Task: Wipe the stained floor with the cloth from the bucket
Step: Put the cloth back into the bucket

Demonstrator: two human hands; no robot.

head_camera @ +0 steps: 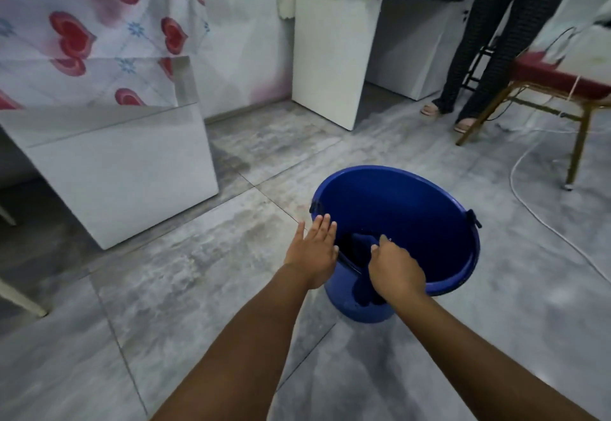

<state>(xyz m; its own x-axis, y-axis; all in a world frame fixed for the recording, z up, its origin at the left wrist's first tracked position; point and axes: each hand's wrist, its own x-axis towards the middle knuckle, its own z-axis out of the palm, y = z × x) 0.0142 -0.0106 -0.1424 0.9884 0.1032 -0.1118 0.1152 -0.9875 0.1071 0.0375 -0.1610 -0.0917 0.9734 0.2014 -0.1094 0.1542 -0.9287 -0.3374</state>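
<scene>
A blue plastic bucket (429,209) stands on the grey tiled floor (198,272) in front of me. A dark blue cloth (360,245) hangs over its near rim, partly inside and partly down the outer wall. My right hand (395,268) is closed around the cloth at the rim. My left hand (314,250) hovers flat with fingers spread, just left of the bucket's rim, holding nothing. A faint reddish stain (297,207) shows on the tile seam just left of the bucket.
A white cabinet (125,182) under a heart-patterned cloth stands at left, a white table (330,57) behind. A person's legs (476,57) and a red-seated chair (562,90) are at the right rear. A white cable (542,222) runs across the floor right of the bucket.
</scene>
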